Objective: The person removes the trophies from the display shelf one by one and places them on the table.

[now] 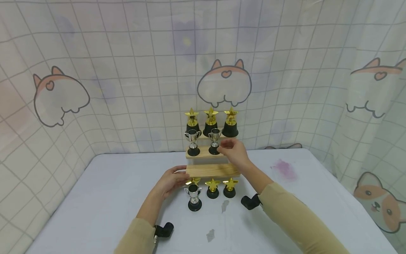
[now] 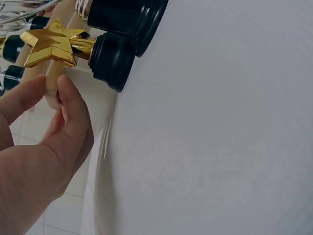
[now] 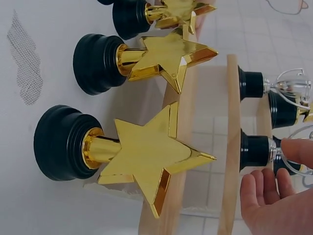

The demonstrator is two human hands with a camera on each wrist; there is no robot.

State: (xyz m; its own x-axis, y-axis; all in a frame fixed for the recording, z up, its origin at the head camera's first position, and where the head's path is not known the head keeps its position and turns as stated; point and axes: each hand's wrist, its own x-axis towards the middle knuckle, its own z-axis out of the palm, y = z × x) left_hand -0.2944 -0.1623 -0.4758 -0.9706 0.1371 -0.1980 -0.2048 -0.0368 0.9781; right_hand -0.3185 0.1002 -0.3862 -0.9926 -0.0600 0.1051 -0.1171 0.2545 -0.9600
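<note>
At the left end of the near wooden shelf (image 1: 212, 171), the left hand (image 1: 171, 180) pinches the wood; farther right, the right hand (image 1: 236, 152) bends beside the right silver trophy (image 1: 214, 135) on the middle shelf (image 1: 204, 152), whether gripping it I cannot tell.

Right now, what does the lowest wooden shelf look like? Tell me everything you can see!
The lowest wooden shelf is a long, flat plank of what looks like pale, yellowish wood, with grain running along it. It lies lengthwise from left to right, below the shelf holding two silver cups. Three small gold stars with black bases stand in front of it. The left hand pinches its left end. The right forearm passes its right end; I can't tell whether they touch.
</note>
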